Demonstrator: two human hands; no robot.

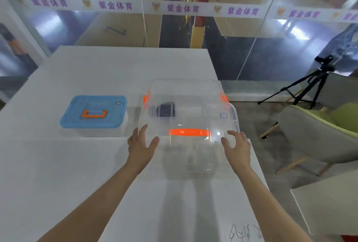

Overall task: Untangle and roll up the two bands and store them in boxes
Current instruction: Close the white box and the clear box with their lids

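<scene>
A clear plastic box stands on the white table in front of me. Above it I hold its transparent lid, which has an orange handle and orange side clips. My left hand grips the lid's near left corner, and my right hand grips its near right corner. A dark rolled band shows through the lid, inside the box. To the left sits a second box with a blue lid on it and an orange handle.
The table's right edge runs just past the clear box. Beyond it are a green and grey chair and a black tripod on the floor. A glass wall with a printed banner stands behind the table.
</scene>
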